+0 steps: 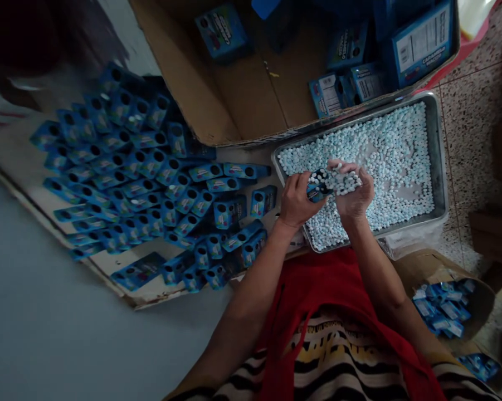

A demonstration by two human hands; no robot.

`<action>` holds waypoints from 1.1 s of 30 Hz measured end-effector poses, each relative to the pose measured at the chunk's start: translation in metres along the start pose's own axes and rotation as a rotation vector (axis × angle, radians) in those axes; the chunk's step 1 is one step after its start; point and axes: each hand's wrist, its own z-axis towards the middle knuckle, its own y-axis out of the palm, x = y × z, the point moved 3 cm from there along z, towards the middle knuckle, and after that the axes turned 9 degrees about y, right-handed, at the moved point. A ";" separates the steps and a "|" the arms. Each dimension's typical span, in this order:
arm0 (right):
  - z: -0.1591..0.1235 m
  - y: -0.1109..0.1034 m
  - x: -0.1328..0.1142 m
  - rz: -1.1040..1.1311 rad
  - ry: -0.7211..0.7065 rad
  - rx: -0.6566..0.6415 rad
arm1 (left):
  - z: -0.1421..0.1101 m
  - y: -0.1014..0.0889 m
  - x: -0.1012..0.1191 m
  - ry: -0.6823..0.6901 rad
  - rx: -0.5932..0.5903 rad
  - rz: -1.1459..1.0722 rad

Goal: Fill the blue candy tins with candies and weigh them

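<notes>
My left hand (295, 200) grips a small blue candy box (316, 193), its fingers wrapped round the sides. White candies show at the box's top. Right beside it, my right hand (357, 199) is cupped palm up and holds a heap of small white and pale blue candies (346, 182), which reaches to the box's opening. Both hands are above a metal tray (442, 167) spread with many more such candies (384, 133). The bottom of the gripped box is hidden by my left fingers.
Many small blue boxes (142, 167) with round dark openings stand on the white table (150, 248) at left. A cardboard carton (217, 111) with blue boxes lies behind the tray. Lower right, a brown container (480, 312) holds several blue packs (445, 309).
</notes>
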 end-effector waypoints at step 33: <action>0.061 -0.144 0.025 -1.584 -0.296 0.150 | -0.013 0.001 -0.005 -0.043 0.060 -0.035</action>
